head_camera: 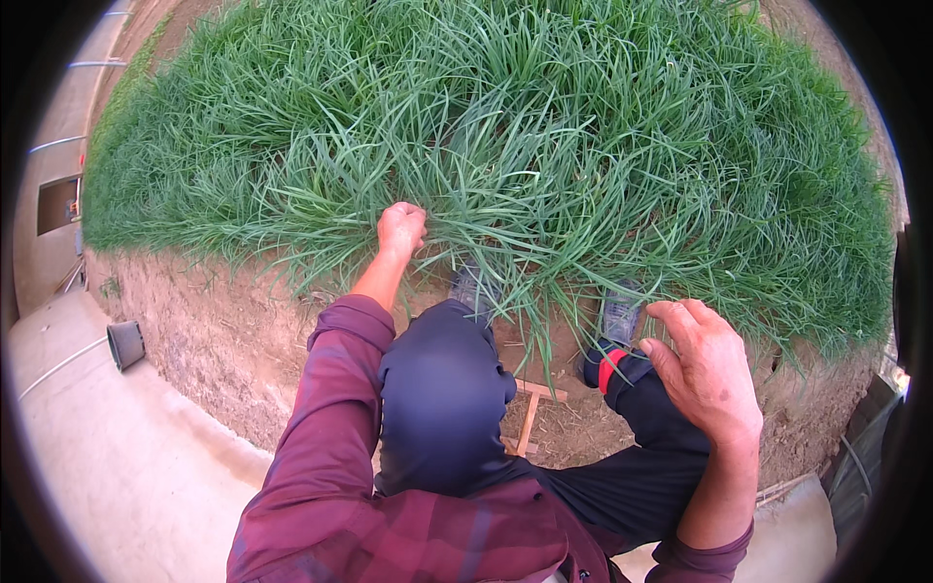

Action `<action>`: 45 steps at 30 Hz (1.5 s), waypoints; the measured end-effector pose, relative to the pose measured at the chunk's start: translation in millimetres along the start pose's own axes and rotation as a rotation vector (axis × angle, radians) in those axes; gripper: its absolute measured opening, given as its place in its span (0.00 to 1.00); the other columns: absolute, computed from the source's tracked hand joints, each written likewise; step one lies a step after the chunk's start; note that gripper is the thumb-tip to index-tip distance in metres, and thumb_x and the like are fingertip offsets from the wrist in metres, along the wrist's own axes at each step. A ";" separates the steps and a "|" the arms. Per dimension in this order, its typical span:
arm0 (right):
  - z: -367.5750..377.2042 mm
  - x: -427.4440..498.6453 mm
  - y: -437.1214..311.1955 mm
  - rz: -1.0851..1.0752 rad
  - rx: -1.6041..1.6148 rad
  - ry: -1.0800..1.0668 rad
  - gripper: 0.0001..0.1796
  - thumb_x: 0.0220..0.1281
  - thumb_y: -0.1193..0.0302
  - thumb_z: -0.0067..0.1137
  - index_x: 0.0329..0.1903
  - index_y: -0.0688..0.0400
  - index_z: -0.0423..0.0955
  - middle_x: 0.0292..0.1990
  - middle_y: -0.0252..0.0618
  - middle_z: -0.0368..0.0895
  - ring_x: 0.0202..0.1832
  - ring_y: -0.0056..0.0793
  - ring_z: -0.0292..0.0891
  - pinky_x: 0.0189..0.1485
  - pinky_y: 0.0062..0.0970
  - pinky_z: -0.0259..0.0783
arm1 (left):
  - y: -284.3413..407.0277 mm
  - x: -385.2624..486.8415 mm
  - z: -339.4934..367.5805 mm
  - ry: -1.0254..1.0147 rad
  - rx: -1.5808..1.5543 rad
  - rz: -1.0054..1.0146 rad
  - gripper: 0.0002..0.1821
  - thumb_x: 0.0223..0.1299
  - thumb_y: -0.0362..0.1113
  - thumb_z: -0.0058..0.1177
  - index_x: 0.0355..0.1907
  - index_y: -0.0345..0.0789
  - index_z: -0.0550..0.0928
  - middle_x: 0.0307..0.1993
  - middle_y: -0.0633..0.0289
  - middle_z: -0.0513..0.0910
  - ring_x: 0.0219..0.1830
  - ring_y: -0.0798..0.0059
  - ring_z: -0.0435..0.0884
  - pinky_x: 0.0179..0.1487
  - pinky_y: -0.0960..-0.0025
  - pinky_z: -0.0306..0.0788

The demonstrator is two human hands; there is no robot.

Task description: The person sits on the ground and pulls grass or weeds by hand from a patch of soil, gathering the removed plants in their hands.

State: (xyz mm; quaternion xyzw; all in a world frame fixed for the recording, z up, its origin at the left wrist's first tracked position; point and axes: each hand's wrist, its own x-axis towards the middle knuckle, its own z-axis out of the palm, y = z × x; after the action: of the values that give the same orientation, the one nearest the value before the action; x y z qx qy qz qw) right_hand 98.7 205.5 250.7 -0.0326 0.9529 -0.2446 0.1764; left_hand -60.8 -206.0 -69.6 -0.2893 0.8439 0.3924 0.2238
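A dense bed of long, narrow green leaves (510,131) spreads in front of me, its near edge drooping over bare soil. My left hand (402,227) is a closed fist at the near edge of the leaves, left of my left shoe; what its fingers close on, if anything, is hidden. My right hand (703,364) is held above my right shin and the soil, fingers curved and thumb apart, with nothing visible in it. Leaf tips lie over both shoes, the left shoe (475,288) and the right shoe (620,313).
Below me a small wooden stool or frame (531,415) stands on the soil between my legs. A dark bucket (126,345) lies tilted at the left, by a pale paved strip (146,466). Dark sheeting (849,466) lies at the lower right.
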 end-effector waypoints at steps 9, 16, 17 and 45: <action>-1.5 -0.4 1.8 0.010 0.005 -0.021 0.18 0.66 0.70 0.71 0.56 0.60 0.82 0.43 0.51 0.85 0.46 0.57 0.83 0.49 0.49 0.79 | 6.4 -1.0 1.4 0.061 -0.012 -0.032 0.13 0.70 0.41 0.67 0.45 0.32 0.90 0.25 0.62 0.87 0.15 0.75 0.79 0.24 0.67 0.76; -1.7 -0.3 3.3 0.003 -0.012 -0.036 0.19 0.65 0.72 0.71 0.58 0.60 0.81 0.45 0.51 0.85 0.46 0.57 0.83 0.48 0.48 0.79 | 7.6 -2.7 5.4 0.080 0.031 -0.033 0.12 0.70 0.41 0.63 0.46 0.35 0.91 0.26 0.60 0.89 0.18 0.71 0.85 0.29 0.65 0.82; -1.9 -0.2 3.0 0.005 -0.011 -0.037 0.19 0.65 0.72 0.71 0.58 0.60 0.81 0.45 0.51 0.85 0.46 0.57 0.83 0.48 0.48 0.79 | 9.6 -4.3 5.8 0.083 0.030 -0.032 0.12 0.71 0.41 0.62 0.46 0.35 0.91 0.26 0.60 0.89 0.19 0.71 0.85 0.29 0.65 0.82; -2.9 -7.1 -4.6 -0.016 -0.022 -0.007 0.18 0.66 0.69 0.71 0.55 0.60 0.81 0.41 0.50 0.83 0.45 0.56 0.83 0.48 0.50 0.78 | -98.7 -131.2 -210.0 -0.511 1.268 0.257 0.13 0.66 0.38 0.65 0.48 0.32 0.89 0.41 0.47 0.91 0.46 0.47 0.91 0.53 0.53 0.84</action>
State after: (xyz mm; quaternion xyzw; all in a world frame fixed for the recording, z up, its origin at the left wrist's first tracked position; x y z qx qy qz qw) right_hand 104.2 203.9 257.6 -0.0428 0.9546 -0.2356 0.1772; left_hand 69.1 -383.0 81.5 0.1010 0.8586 -0.0968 0.4931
